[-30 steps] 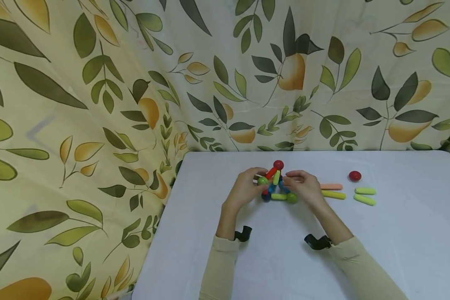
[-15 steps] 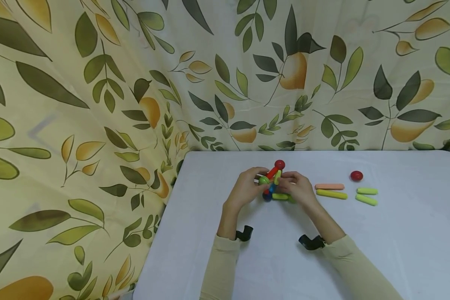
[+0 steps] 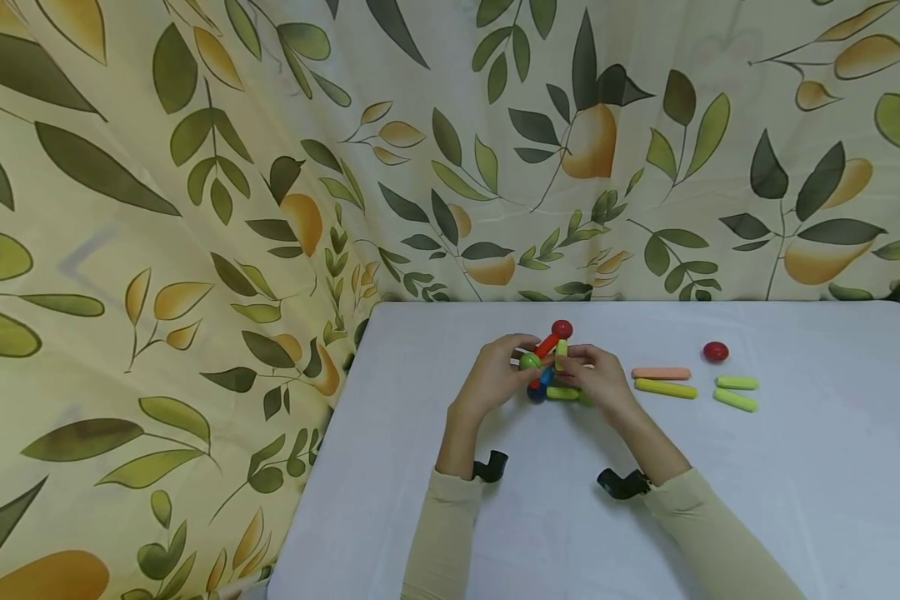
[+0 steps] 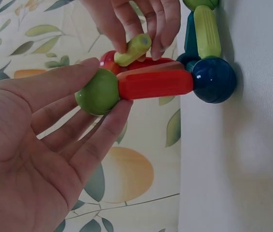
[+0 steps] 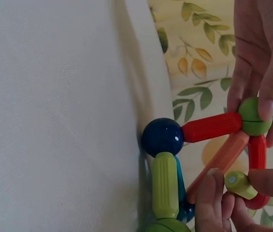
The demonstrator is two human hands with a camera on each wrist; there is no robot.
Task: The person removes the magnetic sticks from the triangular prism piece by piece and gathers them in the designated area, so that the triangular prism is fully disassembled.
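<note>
A magnetic stick-and-ball frame stands at the back of the table, held between both hands. My left hand (image 3: 491, 377) pinches its light green ball (image 4: 97, 92) between thumb and fingers. From that ball a red stick (image 4: 155, 84) runs to a dark blue ball (image 4: 214, 79). An orange stick (image 5: 225, 157) and a second red stick (image 5: 257, 152) also meet the green ball. At the top sits a red ball (image 3: 562, 330). My right hand (image 3: 598, 379) pinches a short yellow-green stick (image 5: 240, 185), one end free; whether its far end touches the frame is hidden.
Right of the frame lie an orange stick (image 3: 661, 373) and a yellow stick (image 3: 665, 388). Farther right are a loose red ball (image 3: 716, 352) and two yellow-green sticks (image 3: 737, 382). A leaf-patterned curtain (image 3: 450, 167) hangs behind the white table (image 3: 555, 517).
My right hand has come left to the frame and taken hold of the yellow-green stick, which now stands more upright. The left hand has kept its hold on the green ball.
</note>
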